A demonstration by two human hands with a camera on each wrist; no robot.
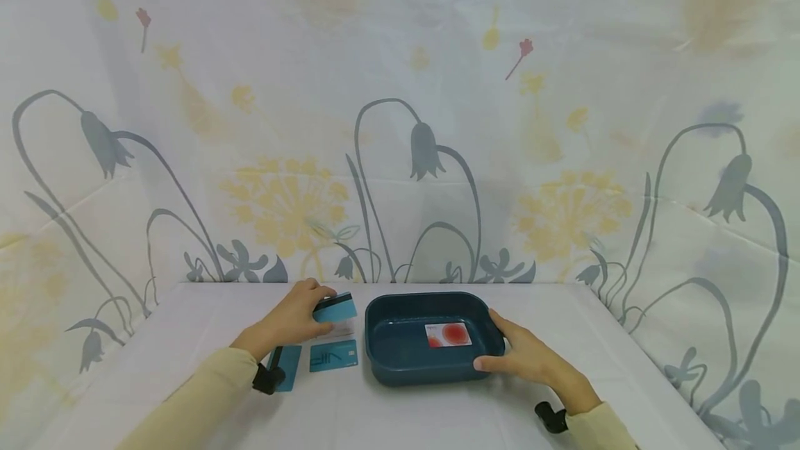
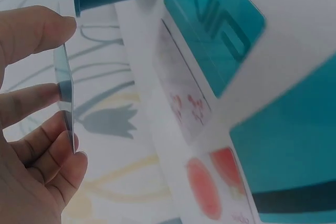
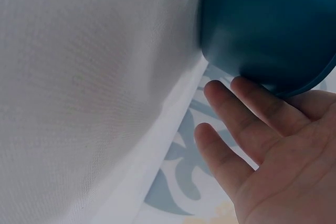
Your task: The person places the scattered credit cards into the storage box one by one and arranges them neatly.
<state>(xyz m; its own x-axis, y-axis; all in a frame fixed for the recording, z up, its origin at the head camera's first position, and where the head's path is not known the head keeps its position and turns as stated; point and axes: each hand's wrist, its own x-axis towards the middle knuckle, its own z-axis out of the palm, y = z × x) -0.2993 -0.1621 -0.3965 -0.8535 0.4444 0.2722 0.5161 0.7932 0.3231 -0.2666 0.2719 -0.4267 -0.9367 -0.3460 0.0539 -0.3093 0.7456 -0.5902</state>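
In the head view my left hand [image 1: 292, 321] pinches a light blue card [image 1: 339, 309] with a dark stripe, left of the tray. The left wrist view shows this card [image 2: 64, 74] edge-on between thumb and fingers, lifted off the table. My right hand [image 1: 525, 353] holds the right end of a dark teal tray [image 1: 403, 376], its thumb on the near rim. From the right wrist, several fingers [image 3: 226, 103] appear loosely bent by the tray wall [image 3: 262, 30]. A white card with a red circle [image 1: 448, 335] lies inside the tray.
Near my left hand, a teal card with large letters [image 1: 333, 357], a whitish card [image 1: 342, 330] and a striped teal card [image 1: 290, 367] lie on the white table [image 1: 406, 422]. A red-and-white card [image 2: 210, 187] shows from the left wrist. Behind hangs a flower-printed cloth [image 1: 400, 54].
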